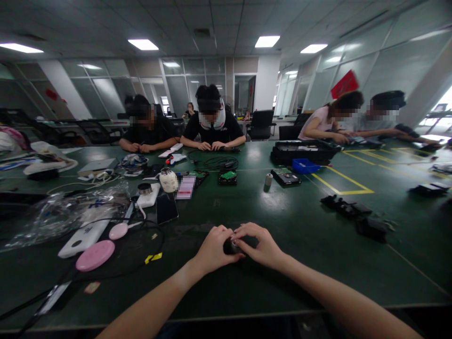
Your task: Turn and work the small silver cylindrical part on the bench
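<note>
A small grey metallic cylinder (233, 246) stands low over the green table between my two hands, mostly covered by fingers. My left hand (216, 248) curls round its near and left side, with the thumb stretched across the front. From the right, my right hand (259, 245) closes its fingertips on the cylinder's top and side. What kind of part it is I cannot make out. Farther back stands a similar silver cylinder (268, 180), beside a hard drive (286, 177). Another drive with a green circuit board (228, 176) lies straight ahead of my hands.
On the left lie a black phone (167, 208), a pink round disc (95, 255), a white power bank (83, 239), cables and clear plastic bags (77, 212). Black parts (353, 214) and a blue tray (305, 165) are on the right. Several people sit across the table.
</note>
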`<state>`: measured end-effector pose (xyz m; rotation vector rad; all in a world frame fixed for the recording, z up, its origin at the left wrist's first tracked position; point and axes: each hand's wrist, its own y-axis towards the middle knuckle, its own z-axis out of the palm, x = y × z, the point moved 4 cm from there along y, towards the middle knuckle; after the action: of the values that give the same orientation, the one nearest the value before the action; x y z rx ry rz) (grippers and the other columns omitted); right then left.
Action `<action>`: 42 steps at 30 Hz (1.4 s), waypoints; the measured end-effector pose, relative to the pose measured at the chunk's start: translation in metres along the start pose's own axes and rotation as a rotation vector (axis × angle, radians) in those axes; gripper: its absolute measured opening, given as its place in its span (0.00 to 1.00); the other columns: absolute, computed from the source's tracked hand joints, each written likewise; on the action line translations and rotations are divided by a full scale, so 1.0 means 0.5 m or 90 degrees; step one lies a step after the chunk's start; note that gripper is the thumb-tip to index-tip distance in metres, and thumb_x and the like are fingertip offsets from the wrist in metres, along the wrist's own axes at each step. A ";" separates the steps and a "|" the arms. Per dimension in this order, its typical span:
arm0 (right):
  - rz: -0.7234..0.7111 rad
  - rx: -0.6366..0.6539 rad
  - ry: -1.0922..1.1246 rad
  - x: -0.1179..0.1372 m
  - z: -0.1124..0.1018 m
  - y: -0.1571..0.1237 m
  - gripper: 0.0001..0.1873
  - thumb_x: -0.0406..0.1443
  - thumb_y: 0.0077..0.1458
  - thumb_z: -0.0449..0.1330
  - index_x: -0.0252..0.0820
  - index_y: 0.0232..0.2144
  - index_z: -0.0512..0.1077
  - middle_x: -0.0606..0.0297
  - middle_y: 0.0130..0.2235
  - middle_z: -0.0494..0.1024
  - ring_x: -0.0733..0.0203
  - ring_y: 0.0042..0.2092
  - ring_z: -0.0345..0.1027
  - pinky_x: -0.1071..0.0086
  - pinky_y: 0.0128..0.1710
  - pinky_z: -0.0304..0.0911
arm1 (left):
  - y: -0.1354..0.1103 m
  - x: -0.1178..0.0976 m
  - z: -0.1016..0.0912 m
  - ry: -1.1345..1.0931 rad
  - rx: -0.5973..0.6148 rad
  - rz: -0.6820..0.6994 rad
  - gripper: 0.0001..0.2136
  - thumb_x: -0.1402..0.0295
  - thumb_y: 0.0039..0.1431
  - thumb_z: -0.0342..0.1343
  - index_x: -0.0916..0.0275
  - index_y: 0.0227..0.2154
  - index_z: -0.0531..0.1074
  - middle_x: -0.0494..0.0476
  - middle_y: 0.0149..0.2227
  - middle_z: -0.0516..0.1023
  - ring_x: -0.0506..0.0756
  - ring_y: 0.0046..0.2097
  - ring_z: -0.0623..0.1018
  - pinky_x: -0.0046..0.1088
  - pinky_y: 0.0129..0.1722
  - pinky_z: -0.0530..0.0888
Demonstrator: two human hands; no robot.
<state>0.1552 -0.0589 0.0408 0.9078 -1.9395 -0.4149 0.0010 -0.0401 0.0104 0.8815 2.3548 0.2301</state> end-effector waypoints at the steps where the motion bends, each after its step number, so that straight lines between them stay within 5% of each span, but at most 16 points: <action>1: 0.006 -0.002 0.001 -0.002 -0.001 0.000 0.07 0.32 0.56 0.61 0.46 0.37 0.76 0.65 0.37 0.81 0.58 0.41 0.73 0.57 0.52 0.63 | 0.000 -0.002 -0.001 0.002 -0.001 0.006 0.17 0.57 0.46 0.67 0.61 0.35 0.72 0.55 0.36 0.73 0.58 0.39 0.71 0.34 0.39 0.68; 10: 0.008 -0.004 0.007 -0.010 -0.011 0.003 0.03 0.33 0.55 0.63 0.44 0.34 0.76 0.63 0.33 0.80 0.58 0.38 0.72 0.61 0.43 0.66 | 0.001 -0.011 -0.006 0.003 0.023 0.014 0.16 0.56 0.48 0.67 0.60 0.34 0.74 0.54 0.36 0.75 0.57 0.39 0.72 0.32 0.38 0.67; 15: 0.121 -0.045 0.082 -0.055 -0.067 0.023 0.06 0.37 0.53 0.65 0.40 0.32 0.75 0.61 0.34 0.80 0.58 0.38 0.74 0.63 0.42 0.68 | 0.000 -0.012 -0.005 -0.007 0.016 0.011 0.21 0.53 0.47 0.67 0.59 0.40 0.74 0.56 0.39 0.75 0.58 0.41 0.72 0.33 0.41 0.68; 21: 0.300 0.301 0.216 -0.165 -0.106 0.008 0.21 0.42 0.46 0.69 0.35 0.39 0.73 0.56 0.37 0.82 0.55 0.41 0.77 0.62 0.43 0.70 | 0.001 -0.017 -0.010 -0.013 0.033 0.002 0.20 0.54 0.47 0.67 0.58 0.41 0.75 0.55 0.40 0.75 0.58 0.41 0.72 0.34 0.42 0.68; 29: 0.292 0.391 0.182 -0.203 -0.109 -0.011 0.26 0.40 0.41 0.72 0.36 0.43 0.73 0.56 0.41 0.81 0.57 0.41 0.76 0.68 0.40 0.69 | 0.002 -0.016 -0.010 -0.016 0.037 -0.006 0.20 0.53 0.47 0.66 0.58 0.41 0.75 0.56 0.40 0.75 0.58 0.42 0.72 0.34 0.43 0.68; 35: 0.340 0.365 0.226 -0.206 -0.106 -0.010 0.23 0.40 0.41 0.72 0.34 0.39 0.74 0.56 0.37 0.82 0.56 0.40 0.77 0.65 0.41 0.70 | 0.001 -0.017 -0.010 -0.015 0.043 -0.006 0.21 0.53 0.48 0.66 0.58 0.41 0.75 0.56 0.41 0.75 0.58 0.42 0.72 0.35 0.43 0.68; 42: 0.240 0.073 0.313 -0.101 -0.052 0.012 0.15 0.39 0.45 0.70 0.37 0.31 0.72 0.59 0.35 0.81 0.57 0.39 0.76 0.64 0.39 0.70 | 0.001 -0.012 -0.006 -0.010 0.031 -0.002 0.22 0.53 0.47 0.67 0.59 0.42 0.75 0.56 0.40 0.75 0.58 0.41 0.72 0.34 0.42 0.68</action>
<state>0.1898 -0.0155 0.0273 0.6187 -1.6324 0.1350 0.0032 -0.0436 0.0159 0.8992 2.3563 0.1635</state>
